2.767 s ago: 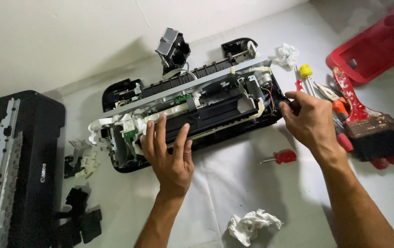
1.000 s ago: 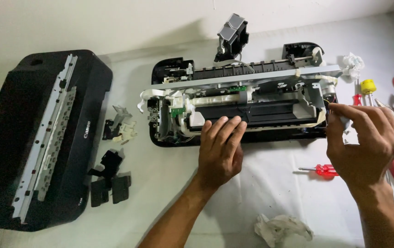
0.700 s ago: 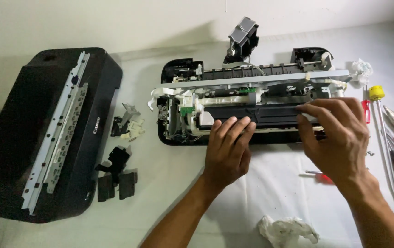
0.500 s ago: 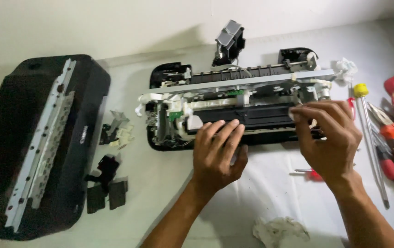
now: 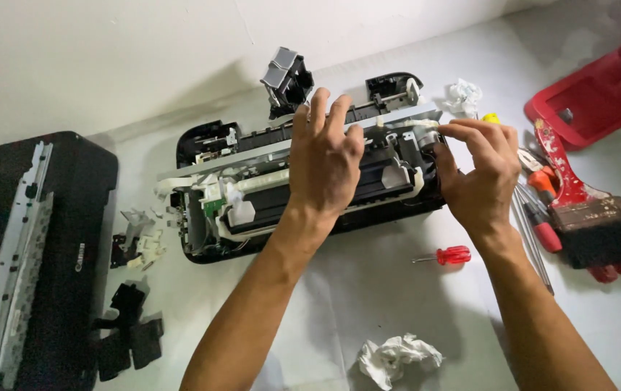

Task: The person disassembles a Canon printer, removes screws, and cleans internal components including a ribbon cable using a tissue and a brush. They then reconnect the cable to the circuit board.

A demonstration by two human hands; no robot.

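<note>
A half-dismantled black printer (image 5: 252, 210) lies on the white surface with its cover off, showing a metal rail and white and black inner parts. My left hand (image 5: 325, 163) lies flat across its middle, fingers spread and fingertips reaching the rail. At the printer's right end, the fingers of my right hand (image 5: 480, 170) are curled around a part of the mechanism. Behind my left hand a black-and-grey piece (image 5: 286, 78) sticks up from the back of the printer.
The removed black printer cover (image 5: 64, 246) lies at the left, with loose black (image 5: 133, 333) and white (image 5: 140, 235) plastic bits beside it. A small red screwdriver (image 5: 448, 255), more screwdrivers (image 5: 542, 221), a brush (image 5: 600, 224), a red tray (image 5: 600, 87) and a crumpled tissue (image 5: 397, 356) lie around.
My left hand has slid from the printer's front edge up over its middle to the rail. My right hand stays at the right end. The view has shifted and come closer.
</note>
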